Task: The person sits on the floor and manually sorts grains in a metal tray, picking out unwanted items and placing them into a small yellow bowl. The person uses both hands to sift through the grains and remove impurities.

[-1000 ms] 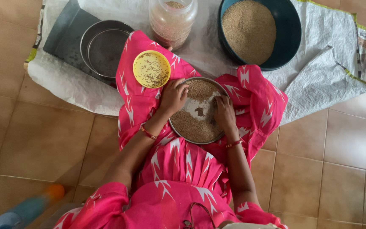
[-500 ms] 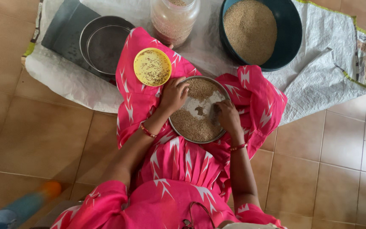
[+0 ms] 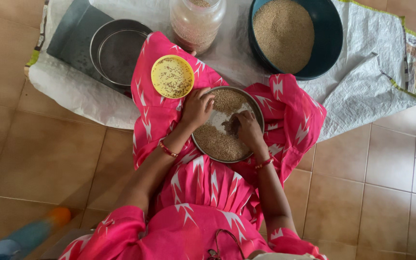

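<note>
A round steel plate [image 3: 258, 111] rests on my lap on the pink cloth, with brown grain heaped at its far and near sides and a bare patch in the middle. My left hand [image 3: 197, 109] grips the plate's left rim. My right hand [image 3: 247, 129] lies inside the plate, fingertips on a small dark pile of bits at the centre. A small yellow bowl [image 3: 172, 76] with picked-out bits sits on my left knee, just beyond the left hand.
On a white woven sack [image 3: 367, 91] ahead stand a dark blue basin of grain [image 3: 326, 33], a clear plastic jar [image 3: 196, 21] and a steel sieve [image 3: 116, 50] on a grey tray. Tan floor tiles surround me. A blurred blue and orange object [image 3: 25, 236] lies at lower left.
My right hand has slid from the plate's right edge in towards the dark pile at the centre. The left hand has stayed on the rim.
</note>
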